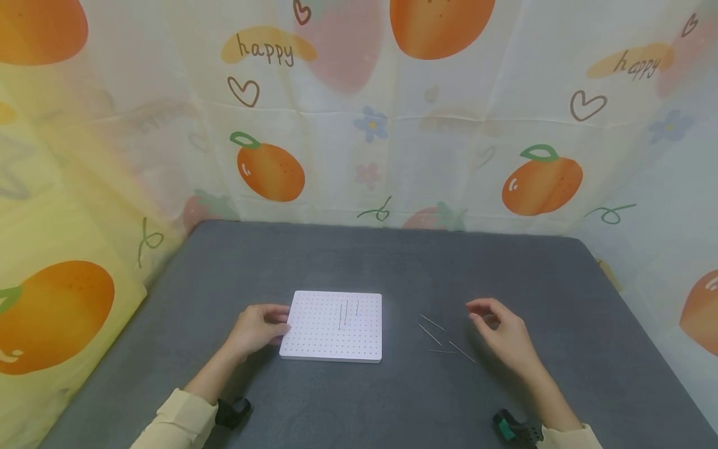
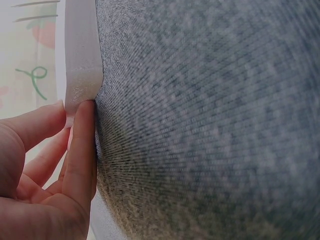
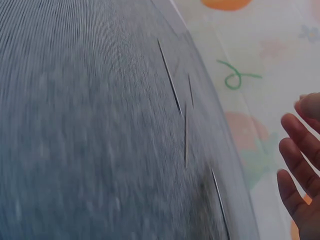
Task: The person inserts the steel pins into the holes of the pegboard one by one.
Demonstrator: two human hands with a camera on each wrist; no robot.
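Observation:
A white perforated board (image 1: pixel 331 343) covered with small holes sits left of centre on the table. Three thin metal needles (image 1: pixel 346 312) of differing lengths stand in its upper right part. My left hand (image 1: pixel 255 330) pinches the board's left edge, thumb at the top face and fingers against the side, as the left wrist view shows on the board edge (image 2: pixel 82 60). Several loose needles (image 1: pixel 461 351) lie to the right of the board, also seen as thin needles (image 3: pixel 170 77) in the right wrist view. Just right of them, my right hand (image 1: pixel 505 333) hovers with loosely bent fingers, holding nothing.
A dark grey cloth-covered table (image 1: pixel 392 262) spreads under everything. Behind it hangs a curtain (image 1: pixel 336 125) printed with oranges, hearts and "happy". Black bands circle both wrists, the right one (image 1: pixel 507 427) with a green part.

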